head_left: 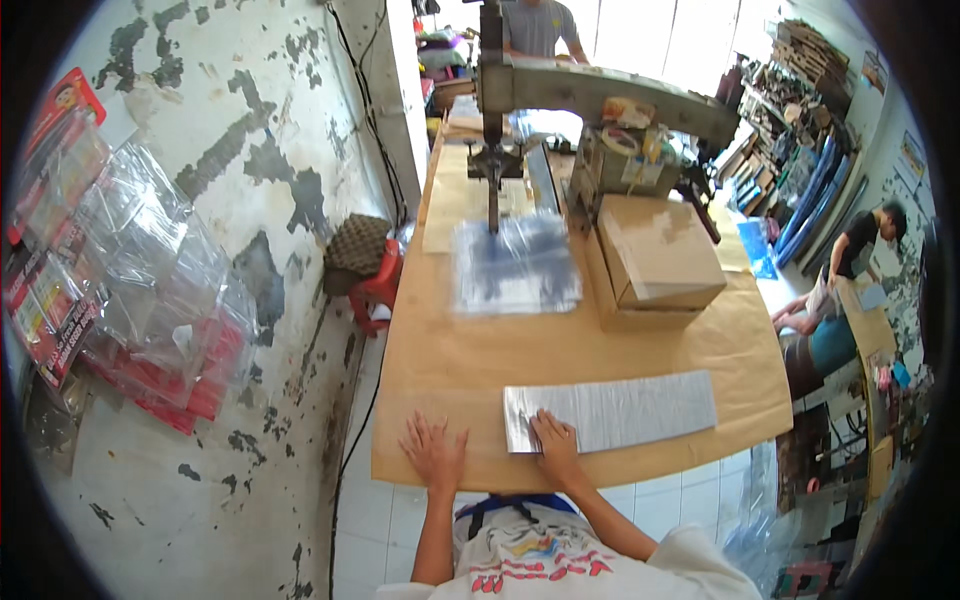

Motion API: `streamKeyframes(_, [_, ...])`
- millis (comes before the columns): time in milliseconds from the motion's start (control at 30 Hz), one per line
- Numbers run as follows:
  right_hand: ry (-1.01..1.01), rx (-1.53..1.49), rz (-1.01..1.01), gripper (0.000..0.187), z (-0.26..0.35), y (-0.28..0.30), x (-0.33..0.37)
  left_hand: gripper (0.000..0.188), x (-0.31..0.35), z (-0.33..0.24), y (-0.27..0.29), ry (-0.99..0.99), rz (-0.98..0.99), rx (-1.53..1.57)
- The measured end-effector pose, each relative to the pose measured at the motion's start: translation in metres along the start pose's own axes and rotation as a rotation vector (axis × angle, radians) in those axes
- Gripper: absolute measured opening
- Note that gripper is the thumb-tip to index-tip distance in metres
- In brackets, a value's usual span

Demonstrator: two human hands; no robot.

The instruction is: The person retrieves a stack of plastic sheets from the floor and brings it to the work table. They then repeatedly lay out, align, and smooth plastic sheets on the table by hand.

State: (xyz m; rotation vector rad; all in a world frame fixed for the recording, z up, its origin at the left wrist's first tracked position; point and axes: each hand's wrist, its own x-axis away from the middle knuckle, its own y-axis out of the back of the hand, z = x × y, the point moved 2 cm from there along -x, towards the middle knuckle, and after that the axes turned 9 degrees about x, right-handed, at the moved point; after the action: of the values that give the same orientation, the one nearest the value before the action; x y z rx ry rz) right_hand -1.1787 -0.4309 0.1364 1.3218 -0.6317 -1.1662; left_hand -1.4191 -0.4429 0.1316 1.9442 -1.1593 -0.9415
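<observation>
My left hand (pixel 435 452) lies flat on the brown-covered table (pixel 450 370) near its front edge, fingers spread and nothing in it. To its right, my right hand (pixel 556 438) rests on the left end of a long fanned row of silvery, clear plastic sheets (pixel 645 408). Its fingers lie on top of the sheets, apart from one another. Farther back sits a stack of clear plastic sheets (pixel 515 275), beneath the upright metal rod (pixel 492 205) of a machine. Whether the rod touches that stack I cannot tell.
A cardboard box (pixel 660 255) stands right of the stack, under the machine's long arm (pixel 620 90). Clear plastic packages (pixel 150 240) hang on the peeling left wall. A red stool (pixel 378 285) is left of the table. One person (pixel 540 28) is behind, another (pixel 860 245) at right.
</observation>
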Motion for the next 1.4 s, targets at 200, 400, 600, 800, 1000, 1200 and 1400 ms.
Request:
streamKeyframes(200, [-0.431,-0.391,-0.03,0.024,-0.028,0.139,-0.056,0.059,-0.014,0.025,0.015,0.009,0.033,0.034])
streamKeyframes(400, [-0.859,-0.753,-1.078,0.046,-0.109,0.343,-0.038,0.056,-0.057,0.121,0.054,0.247,0.047,-0.161])
streamKeyframes(600, [-0.621,-1.117,-1.475,0.045,-0.161,0.385,0.033,0.036,-0.097,0.121,0.086,0.184,-0.345,-0.02])
streamKeyframes(800, [-0.831,-1.245,-1.39,0.05,-0.194,0.229,0.075,0.04,-0.052,0.009,0.0,-0.148,-0.113,0.442])
streamKeyframes(1000, [-0.992,-1.25,-1.373,0.048,-0.206,0.143,0.073,0.061,-0.026,0.005,0.0,-0.058,0.184,-0.047])
streamKeyframes(1200, [-1.422,-0.839,-1.166,0.051,-0.3,0.085,0.139,0.065,-0.06,0.052,0.01,-0.042,0.13,-0.085])
streamKeyframes(1400, [-1.298,0.292,-0.268,0.063,-0.208,0.045,0.096,0.039,-0.027,0.051,0.005,-0.098,0.095,0.034])
